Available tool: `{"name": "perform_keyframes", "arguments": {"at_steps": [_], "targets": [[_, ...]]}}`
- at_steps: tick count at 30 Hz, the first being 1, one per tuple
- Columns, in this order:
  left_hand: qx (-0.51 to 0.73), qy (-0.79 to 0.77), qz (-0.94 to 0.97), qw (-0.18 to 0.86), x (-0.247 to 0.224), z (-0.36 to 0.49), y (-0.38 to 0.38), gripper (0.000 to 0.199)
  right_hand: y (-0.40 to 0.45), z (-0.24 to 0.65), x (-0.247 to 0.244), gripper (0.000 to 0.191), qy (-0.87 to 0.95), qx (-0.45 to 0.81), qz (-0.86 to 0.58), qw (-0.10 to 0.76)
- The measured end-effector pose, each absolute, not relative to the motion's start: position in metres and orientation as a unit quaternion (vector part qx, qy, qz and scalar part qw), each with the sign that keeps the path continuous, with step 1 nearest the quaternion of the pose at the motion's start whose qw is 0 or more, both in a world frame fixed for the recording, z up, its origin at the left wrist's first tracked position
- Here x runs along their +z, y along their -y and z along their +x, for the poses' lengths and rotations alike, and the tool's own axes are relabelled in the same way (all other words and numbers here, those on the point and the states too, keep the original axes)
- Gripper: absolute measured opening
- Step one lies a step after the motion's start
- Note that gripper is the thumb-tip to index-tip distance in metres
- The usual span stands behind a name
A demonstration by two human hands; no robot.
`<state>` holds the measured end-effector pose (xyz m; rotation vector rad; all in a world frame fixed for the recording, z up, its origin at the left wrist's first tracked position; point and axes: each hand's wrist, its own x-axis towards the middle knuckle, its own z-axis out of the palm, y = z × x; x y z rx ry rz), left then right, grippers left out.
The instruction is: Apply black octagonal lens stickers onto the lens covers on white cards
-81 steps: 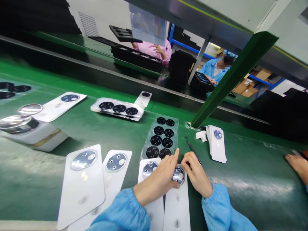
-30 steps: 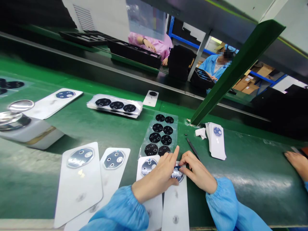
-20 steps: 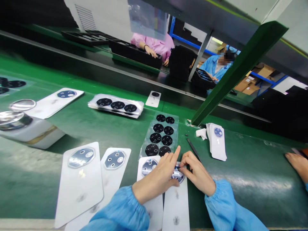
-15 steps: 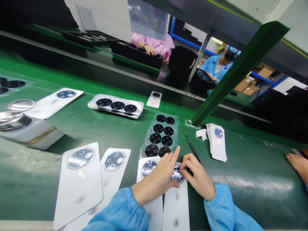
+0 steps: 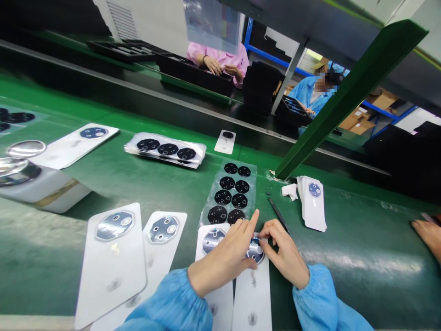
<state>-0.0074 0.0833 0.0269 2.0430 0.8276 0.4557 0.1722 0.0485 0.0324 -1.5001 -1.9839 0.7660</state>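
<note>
– Head view: the hands?
– Right hand [image 5: 284,252] nearly pinched at the octagonal disc [image 5: 255,253] on the white panel [image 5: 253,294]; can't tell its hold. Left hand [image 5: 227,257], loosely open, grips nothing visible.
– Advice?
– I'd brace the panel, work gently.

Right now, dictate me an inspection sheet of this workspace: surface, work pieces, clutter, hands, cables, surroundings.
Surface: green workbench, glare at right.
Work pieces: white phone-shaped panel with octagonal camera patch; sheet of black octagonal pieces beyond.
Clutter: slim black tool; crumpled white tissue beside panel stack.
Hands: left hand over neighbouring panel, thumb and forefinger apart; right hand fingertips at the patch, grip unclear.
Cables: nothing seen.
Surroundings: slanted green post; person in pink; person in blue.
</note>
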Motion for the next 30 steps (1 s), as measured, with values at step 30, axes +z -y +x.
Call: {"name": "perform_keyframes", "arguments": {"at_steps": [30], "targets": [[0.225, -0.354, 0.845, 0.332, 0.017, -0.014, -0.069, 0.131, -0.074, 0.166, 0.041, 0.02, 0.76, 0.307, -0.543, 0.18]]}}
